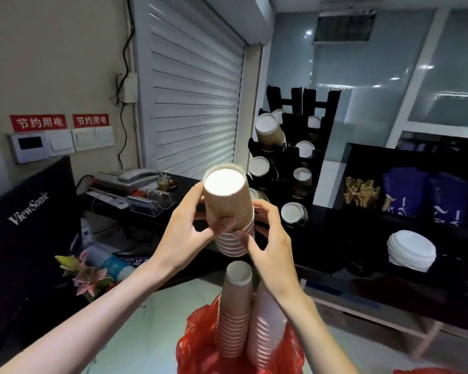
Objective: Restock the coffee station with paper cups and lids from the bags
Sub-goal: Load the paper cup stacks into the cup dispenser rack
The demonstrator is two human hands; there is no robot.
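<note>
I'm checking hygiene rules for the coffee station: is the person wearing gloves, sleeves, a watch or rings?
No. Both forearms are bare as far as the frame shows them, with no sleeve edge in view. The left hand and right hand wear no gloves. No watch, bracelet or ring shows on either wrist or on the visible fingers.

Both bare forearms reach forward (palms facing). Left hand [185, 233] and right hand [269, 238] curl, apparently gripping.
</note>
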